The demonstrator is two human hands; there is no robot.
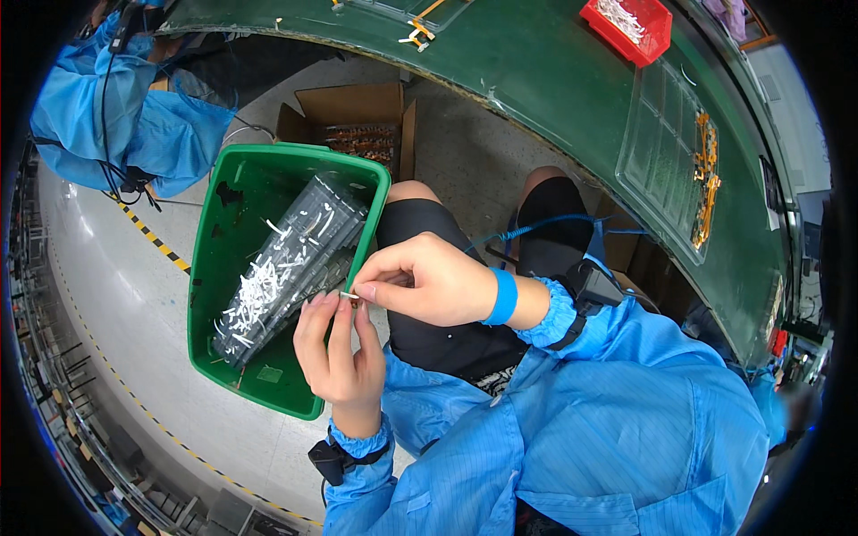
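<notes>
Over the right rim of a green plastic bin (295, 154), my two hands meet at the fingertips. My right hand (438, 281), with a blue band at its wrist, pinches one end of a small white strip (349, 296) between thumb and forefinger. My left hand (340, 357) has its fingertips closed at the strip's other end. A tiny orange-brown bit shows by the left thumb, too small to name. Inside the bin lie black plastic trays (329, 198), tilted, with a heap of loose white strips (259, 290) on them.
A green worktable (527, 71) curves along the top and right. It bears a red tray (657, 40) of white strips and a clear tray (657, 147) beside orange flex circuits (706, 183). Behind the bin stands a cardboard box (344, 103). Another person's blue sleeve (183, 134) is at upper left.
</notes>
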